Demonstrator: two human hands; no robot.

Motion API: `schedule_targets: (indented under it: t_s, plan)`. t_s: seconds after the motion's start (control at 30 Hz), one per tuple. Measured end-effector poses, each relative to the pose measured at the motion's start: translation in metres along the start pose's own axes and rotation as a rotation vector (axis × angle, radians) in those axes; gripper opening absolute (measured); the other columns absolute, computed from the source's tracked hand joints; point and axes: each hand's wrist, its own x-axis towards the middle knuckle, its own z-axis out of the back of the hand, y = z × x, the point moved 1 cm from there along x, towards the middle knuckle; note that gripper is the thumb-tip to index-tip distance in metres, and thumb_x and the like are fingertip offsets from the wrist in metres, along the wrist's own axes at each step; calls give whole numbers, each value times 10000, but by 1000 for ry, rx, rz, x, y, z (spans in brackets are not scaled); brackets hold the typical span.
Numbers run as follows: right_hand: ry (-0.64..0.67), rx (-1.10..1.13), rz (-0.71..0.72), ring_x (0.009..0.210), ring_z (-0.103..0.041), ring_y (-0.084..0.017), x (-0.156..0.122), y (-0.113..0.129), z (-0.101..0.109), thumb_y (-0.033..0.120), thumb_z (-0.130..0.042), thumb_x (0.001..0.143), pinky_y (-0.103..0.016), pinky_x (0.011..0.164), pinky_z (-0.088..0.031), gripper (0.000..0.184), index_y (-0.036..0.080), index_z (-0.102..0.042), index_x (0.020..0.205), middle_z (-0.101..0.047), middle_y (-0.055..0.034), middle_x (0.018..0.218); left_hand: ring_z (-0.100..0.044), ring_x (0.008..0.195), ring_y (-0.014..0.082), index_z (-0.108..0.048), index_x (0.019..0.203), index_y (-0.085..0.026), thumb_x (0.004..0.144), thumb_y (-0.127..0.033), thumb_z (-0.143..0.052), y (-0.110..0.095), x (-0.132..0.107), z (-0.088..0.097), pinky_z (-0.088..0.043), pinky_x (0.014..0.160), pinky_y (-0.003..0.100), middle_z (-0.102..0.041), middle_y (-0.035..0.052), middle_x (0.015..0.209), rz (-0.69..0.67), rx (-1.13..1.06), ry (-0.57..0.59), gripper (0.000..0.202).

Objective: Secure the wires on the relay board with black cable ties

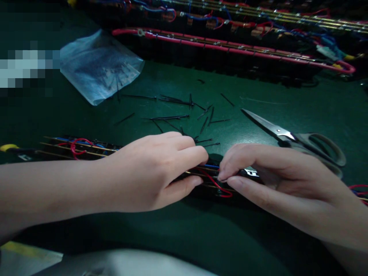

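A long black strip (pixel 94 147) with brass-coloured rods and red and blue wires lies across the table beneath both hands. My left hand (pixel 169 168) is closed over its middle, with the fingertips hidden behind it. Just to the right, my right hand (pixel 276 176) pinches thumb and forefinger together against the strip. A thin dark bit shows at those fingertips, too small to name. Between the hands runs a loop of red wire (pixel 214 180) beside a blue wire. Several loose black cable ties (pixel 175 100) are scattered beyond the hands.
Scissors (pixel 277 132) lie behind my right hand, blades pointing left. A clear plastic bag (pixel 100 69) with dark contents rests at the back left. Larger wired assemblies (pixel 230 46) with red cable stretch along the far side of the green table (pixel 184 230).
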Motion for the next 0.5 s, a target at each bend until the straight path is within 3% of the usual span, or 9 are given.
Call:
schedule_targets:
  t_s: [0.5]
  plan:
    - [-8, 9, 3, 689, -681, -127, 1, 0, 2, 304, -631, 902, -213, 568, -528, 121, 233, -705, 840, -732, -1, 785, -537, 869, 165, -606, 1073, -156, 1008, -249, -474, 1, -1, -1, -414, 741, 296, -611, 26, 953, -4, -6, -5, 174]
